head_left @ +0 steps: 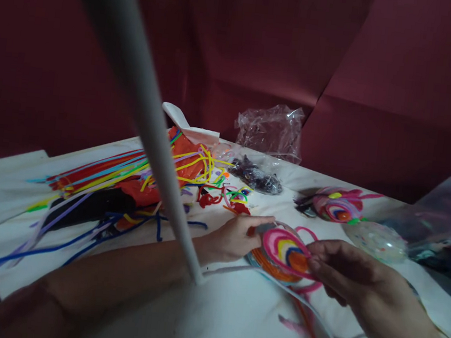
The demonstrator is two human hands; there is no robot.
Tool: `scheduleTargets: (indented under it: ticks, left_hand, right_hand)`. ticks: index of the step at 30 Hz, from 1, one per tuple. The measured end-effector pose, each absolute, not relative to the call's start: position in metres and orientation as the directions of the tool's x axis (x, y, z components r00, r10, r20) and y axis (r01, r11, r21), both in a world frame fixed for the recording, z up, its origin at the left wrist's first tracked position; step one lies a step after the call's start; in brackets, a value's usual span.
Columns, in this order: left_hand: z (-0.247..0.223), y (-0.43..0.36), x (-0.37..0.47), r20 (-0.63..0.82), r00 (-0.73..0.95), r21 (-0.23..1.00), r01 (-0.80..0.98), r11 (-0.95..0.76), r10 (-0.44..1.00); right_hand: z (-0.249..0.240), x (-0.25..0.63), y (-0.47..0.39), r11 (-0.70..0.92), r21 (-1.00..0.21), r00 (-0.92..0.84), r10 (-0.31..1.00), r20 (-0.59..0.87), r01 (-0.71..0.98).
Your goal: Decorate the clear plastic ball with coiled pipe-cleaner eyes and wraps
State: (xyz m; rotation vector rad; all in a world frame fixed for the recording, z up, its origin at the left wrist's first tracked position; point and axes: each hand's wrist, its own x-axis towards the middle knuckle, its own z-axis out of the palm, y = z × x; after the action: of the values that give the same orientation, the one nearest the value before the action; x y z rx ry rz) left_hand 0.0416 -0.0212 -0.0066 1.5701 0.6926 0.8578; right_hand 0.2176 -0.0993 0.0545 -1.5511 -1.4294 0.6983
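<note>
Occupying the space between two bare hands: one coiled piece (277, 244), fuzzy strands in pink, yellow, white, blue and orange, with pink loops at its edge. Left hand (234, 240): at the piece's left edge, fingers closed on it, forefinger reaching along the top. Right hand (366, 288): at the right edge, thumb and forefinger pinching the pink rim beside the orange part. Beneath: white tabletop (218, 319). Left of the hands: long fuzzy stems (104, 170), many colours, spread loosely. Beyond the hands: crumpled clear bag (271, 133); dark wrapped bundle (255, 175). Beyond the right hand: second pink coil (336, 207); round clear packet (379, 241), nearer. Foreground: pale pole (153, 124), slanting across the left forearm.
</note>
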Motion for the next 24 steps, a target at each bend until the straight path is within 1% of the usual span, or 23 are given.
scheduleTargets:
  ticks: [3,4,6,7,11,16,20,24]
  left_hand:
    - [0.003,-0.023,0.036,0.100,0.592,0.995,-0.064,-0.077,0.800]
    - [0.006,-0.024,0.034,0.045,0.605,0.997,-0.081,0.006,0.795]
    - [0.010,-0.027,0.033,-0.023,0.609,0.991,-0.094,0.101,0.793]
    - [0.011,-0.027,0.033,-0.018,0.616,0.989,-0.106,0.105,0.787]
    - [0.003,-0.027,0.039,0.131,0.664,0.986,-0.165,-0.027,0.736]
    - [-0.007,-0.022,0.043,0.123,0.615,0.991,-0.117,-0.065,0.779]
    - [-0.008,-0.017,0.042,0.175,0.627,0.985,-0.114,-0.133,0.759]
    - [-0.006,-0.014,0.042,0.198,0.627,0.979,-0.086,-0.186,0.753]
  right_hand:
    - [0.049,0.207,-0.091,-0.017,-0.951,0.183,0.982,0.042,0.308]
    - [0.047,0.206,-0.089,-0.046,-0.964,0.193,0.981,0.006,0.262]
    - [0.045,0.206,-0.087,-0.080,-0.975,0.217,0.975,-0.035,0.205]
    - [0.046,0.207,-0.087,-0.083,-0.977,0.227,0.973,-0.037,0.198]
    - [0.047,0.209,-0.088,-0.038,-0.963,0.217,0.976,0.022,0.268]
    - [0.043,0.209,-0.089,0.033,-0.945,0.169,0.981,0.093,0.325]
    - [0.037,0.212,-0.089,0.074,-0.943,0.116,0.986,0.117,0.325]
    - [0.036,0.213,-0.090,0.084,-0.941,0.127,0.983,0.132,0.328]
